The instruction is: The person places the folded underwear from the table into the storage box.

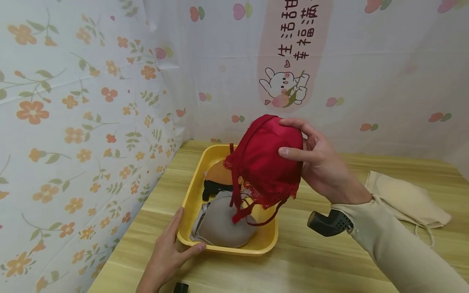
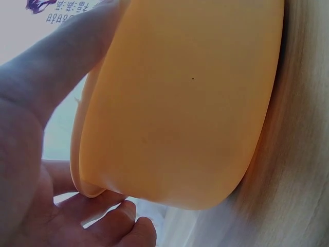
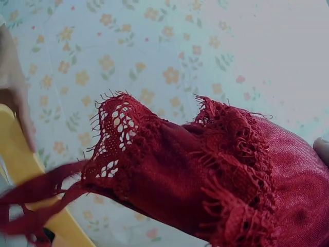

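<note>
My right hand (image 1: 324,167) holds a red bra (image 1: 272,158) by its folded cups, thumb on the near side, above the right part of a yellow plastic basin (image 1: 242,250). The bra's lace edge and straps hang down over the basin; the right wrist view shows the lace (image 3: 121,128) close up. At the basin's near left corner, my left hand (image 1: 166,248) grips the rim, thumb along the front. In the left wrist view its fingers (image 2: 115,224) curl at the rim's end. Inside the basin lie a grey bra (image 1: 227,224) and, behind it, a tan bra (image 1: 220,173) with a black band.
A beige garment (image 1: 406,199) with a thin strap lies on the wooden table (image 1: 304,264) to the right, partly behind my right forearm. Floral cloth (image 1: 91,101) hangs at the left, and a printed curtain (image 1: 220,81) stands behind the table.
</note>
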Tool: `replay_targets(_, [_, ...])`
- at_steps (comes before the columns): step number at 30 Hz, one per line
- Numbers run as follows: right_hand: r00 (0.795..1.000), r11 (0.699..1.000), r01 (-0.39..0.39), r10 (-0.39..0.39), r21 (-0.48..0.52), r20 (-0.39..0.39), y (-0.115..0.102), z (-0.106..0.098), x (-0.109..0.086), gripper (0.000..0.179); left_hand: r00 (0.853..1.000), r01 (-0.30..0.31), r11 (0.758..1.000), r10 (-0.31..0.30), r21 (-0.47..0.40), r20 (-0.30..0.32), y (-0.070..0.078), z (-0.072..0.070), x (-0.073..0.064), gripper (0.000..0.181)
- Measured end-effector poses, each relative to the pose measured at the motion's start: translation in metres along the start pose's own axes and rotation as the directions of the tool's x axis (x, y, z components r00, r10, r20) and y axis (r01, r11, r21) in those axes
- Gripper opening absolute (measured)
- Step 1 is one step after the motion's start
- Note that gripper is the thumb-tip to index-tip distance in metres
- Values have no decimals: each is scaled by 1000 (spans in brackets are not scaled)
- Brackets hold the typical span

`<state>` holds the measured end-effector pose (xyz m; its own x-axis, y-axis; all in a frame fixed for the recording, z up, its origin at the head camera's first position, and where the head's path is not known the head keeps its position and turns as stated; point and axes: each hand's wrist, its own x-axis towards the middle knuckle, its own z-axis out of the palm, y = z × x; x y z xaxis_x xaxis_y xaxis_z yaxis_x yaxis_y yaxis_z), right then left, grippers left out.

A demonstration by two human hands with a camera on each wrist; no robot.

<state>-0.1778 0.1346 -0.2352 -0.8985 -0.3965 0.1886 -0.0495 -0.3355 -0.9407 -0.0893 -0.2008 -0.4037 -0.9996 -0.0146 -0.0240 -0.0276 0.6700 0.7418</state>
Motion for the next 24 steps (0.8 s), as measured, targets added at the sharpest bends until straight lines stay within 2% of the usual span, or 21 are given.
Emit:
replay_targets(9, [990,989,-130,134,-75,43,28,25,13,52,999,-28,1000,29,11,-29,-3,2,0,113])
replay_targets(16, [982,971,-184,189,-154,17,59,26,21,55,1000,-14,1000,14,-6,-16,-2,1,-1,114])
replay_targets(24, [952,916,-298,306,-270,-13,90,24,25,55,999,-42,999,41,-15,-28,-3,2,0,113])
